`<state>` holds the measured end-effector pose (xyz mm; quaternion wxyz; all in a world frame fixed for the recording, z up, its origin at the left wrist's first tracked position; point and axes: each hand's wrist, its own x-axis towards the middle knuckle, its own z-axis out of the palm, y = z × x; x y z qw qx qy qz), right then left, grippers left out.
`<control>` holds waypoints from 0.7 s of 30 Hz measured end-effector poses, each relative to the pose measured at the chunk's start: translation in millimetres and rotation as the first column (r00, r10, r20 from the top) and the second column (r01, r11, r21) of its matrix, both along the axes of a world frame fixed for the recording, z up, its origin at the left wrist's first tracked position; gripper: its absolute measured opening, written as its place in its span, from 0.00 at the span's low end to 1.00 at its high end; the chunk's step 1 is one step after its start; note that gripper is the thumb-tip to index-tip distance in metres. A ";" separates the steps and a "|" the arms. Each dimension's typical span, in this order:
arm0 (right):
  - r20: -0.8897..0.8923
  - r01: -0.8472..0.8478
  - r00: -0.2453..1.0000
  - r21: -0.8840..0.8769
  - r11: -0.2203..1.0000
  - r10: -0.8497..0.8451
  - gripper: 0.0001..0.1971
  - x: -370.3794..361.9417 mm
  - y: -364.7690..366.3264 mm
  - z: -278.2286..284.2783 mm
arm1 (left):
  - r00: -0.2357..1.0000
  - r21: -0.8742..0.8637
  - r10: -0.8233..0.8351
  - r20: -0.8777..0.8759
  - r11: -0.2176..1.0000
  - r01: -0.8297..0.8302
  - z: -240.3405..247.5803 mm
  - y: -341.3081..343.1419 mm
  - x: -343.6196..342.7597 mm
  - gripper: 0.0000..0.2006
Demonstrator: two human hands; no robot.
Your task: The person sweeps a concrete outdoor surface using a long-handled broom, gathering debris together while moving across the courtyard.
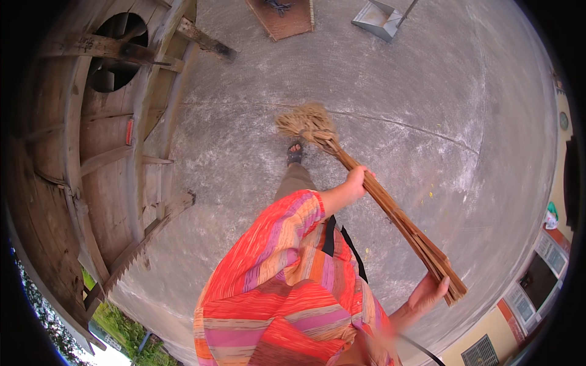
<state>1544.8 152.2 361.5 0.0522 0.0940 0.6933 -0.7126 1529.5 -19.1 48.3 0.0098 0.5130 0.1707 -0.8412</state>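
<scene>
A straw broom (390, 204) slants across my front, its bushy head (308, 122) at the far left end and its handle running down to the near right. My left hand (356, 182) is closed around the handle a short way behind the head. Close to the handle's other end, my right hand (429, 291) holds it, with part of the fingers hidden by the stalks. The broom head is over the concrete floor beside my sandalled foot (295, 154); whether it touches the floor I cannot tell.
On the left stands a large wooden frame (104, 140) with beams jutting toward me. Far ahead are a brown tray-like container (287, 27) with dark things in it and a metal dustpan (376, 21) with a long handle. A building wall (491, 341) runs along the right.
</scene>
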 end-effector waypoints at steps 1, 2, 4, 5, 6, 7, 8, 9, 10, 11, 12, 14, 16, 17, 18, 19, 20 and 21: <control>-0.052 0.043 0.998 0.024 0.999 -0.042 0.23 4.9 14.7 14.2 | 0.998 0.034 -0.049 -0.041 0.998 0.050 12.2 19.9 -11.5 0.05; -0.094 0.071 0.993 0.040 0.997 -0.067 0.23 7.2 28.4 24.6 | 0.996 0.048 -0.077 -0.051 0.996 0.080 21.5 35.3 -18.7 0.04; -0.236 0.089 0.970 0.131 0.987 -0.056 0.21 8.9 56.9 43.6 | 0.989 0.090 -0.087 -0.122 0.991 0.099 44.2 59.5 -24.0 0.05; -0.308 0.093 0.950 0.149 0.984 -0.044 0.21 11.8 70.9 56.0 | 0.981 0.123 -0.111 -0.156 0.984 0.131 63.0 72.6 -27.0 0.05; -0.372 0.083 0.928 0.163 0.983 -0.017 0.21 11.4 83.4 65.4 | 0.976 0.150 -0.120 -0.184 0.978 0.149 77.3 82.3 -27.9 0.05; -0.383 0.050 0.924 0.107 0.993 -0.005 0.21 9.8 93.2 75.2 | 0.975 0.169 -0.118 -0.191 0.974 0.151 86.5 87.7 -24.1 0.06; -0.395 0.018 0.919 0.052 0.998 0.004 0.22 9.9 103.3 82.5 | 0.976 0.163 -0.075 -0.203 0.981 0.109 94.9 88.1 -17.0 0.06; -0.383 -0.033 0.924 -0.054 0.998 0.010 0.25 7.0 114.8 82.6 | 0.978 0.156 -0.030 -0.208 0.986 0.063 99.9 82.9 -6.4 0.06; -0.364 -0.127 0.927 -0.081 0.989 0.089 0.25 3.8 122.8 77.9 | 0.977 0.148 0.018 -0.212 0.989 0.014 102.0 74.7 5.8 0.06; -0.362 -0.176 0.922 -0.084 0.981 0.135 0.25 9.3 127.6 76.1 | 0.970 0.109 -0.034 -0.241 0.992 0.061 103.0 70.6 13.8 0.06; -0.341 -0.278 0.915 -0.142 0.950 0.217 0.24 1.6 134.7 54.7 | 0.970 0.023 -0.040 -0.239 0.999 0.047 97.4 51.3 31.6 0.07; -0.246 -0.385 0.910 -0.200 0.901 0.334 0.27 0.8 108.2 11.9 | 0.992 -0.163 -0.018 -0.128 0.987 -0.003 91.6 12.0 58.6 0.08; -0.171 -0.595 0.804 -0.260 0.761 0.570 0.22 1.3 63.8 -35.0 | 0.971 -0.220 0.219 -0.097 0.947 -0.235 29.7 -33.3 100.0 0.08; -0.138 -0.705 0.704 -0.254 0.662 0.697 0.20 0.2 31.2 -53.1 | 0.960 -0.300 0.254 -0.119 0.912 -0.278 4.0 -61.1 125.1 0.09; -0.123 -0.764 0.618 -0.325 0.557 0.776 0.20 2.7 2.7 -84.8 | 0.957 -0.374 0.289 -0.035 0.884 -0.280 -9.9 -87.1 146.4 0.10; -0.071 -0.795 0.535 -0.381 0.473 0.842 0.20 1.6 -29.1 -102.2 | 0.966 -0.402 0.251 0.062 0.892 -0.206 -32.0 -111.7 167.1 0.12; -0.163 -0.826 0.509 -0.367 0.426 0.845 0.20 2.4 -60.1 -116.5 | 0.962 -0.414 0.206 0.180 0.903 -0.116 -45.2 -131.4 170.4 0.13; -0.133 -0.820 0.511 -0.372 0.435 0.849 0.19 6.0 -83.4 -136.8 | 0.951 -0.420 0.118 0.287 0.908 0.014 -60.9 -148.6 169.3 0.12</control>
